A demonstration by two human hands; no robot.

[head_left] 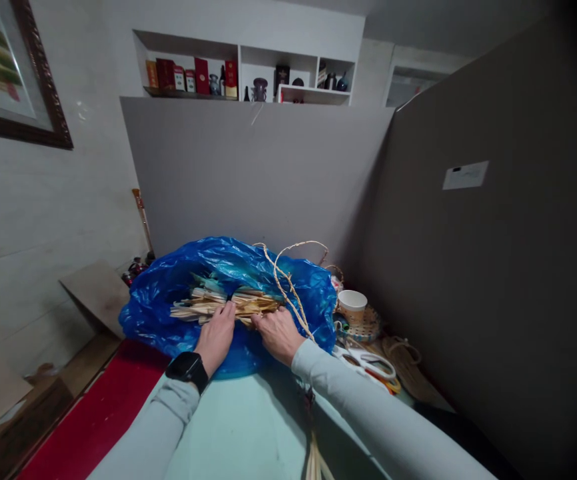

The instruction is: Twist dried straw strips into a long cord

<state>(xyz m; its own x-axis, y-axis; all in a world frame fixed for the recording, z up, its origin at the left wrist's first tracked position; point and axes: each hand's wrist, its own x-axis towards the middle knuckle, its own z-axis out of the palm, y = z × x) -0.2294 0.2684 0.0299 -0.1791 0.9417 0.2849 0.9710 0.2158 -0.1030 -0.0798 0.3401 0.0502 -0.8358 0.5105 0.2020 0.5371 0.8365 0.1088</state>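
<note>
A bundle of dried straw-like strips (203, 308), pale yellow and tan, lies across the mouth of a crumpled blue plastic bag (161, 290). My left hand (217, 338), with a black watch on the wrist, is closed on the near middle of the bundle. Curled round its right part are the fingers of my right hand (279, 335); the fingertips are partly hidden among the strips. A small dark band shows at the bundle's middle, by my left fingertips. A long twisted straw cord (293, 300) loops up over the bag's right side, just beyond my right hand.
At the right lie white-handled scissors (376, 365), a paper cup (352, 303) on a small woven basket (363, 331), and coiled cord (402, 347). Grey panels (258, 173) stand behind and to the right. More strips (313, 460) hang at the pale green table's (238, 427) front.
</note>
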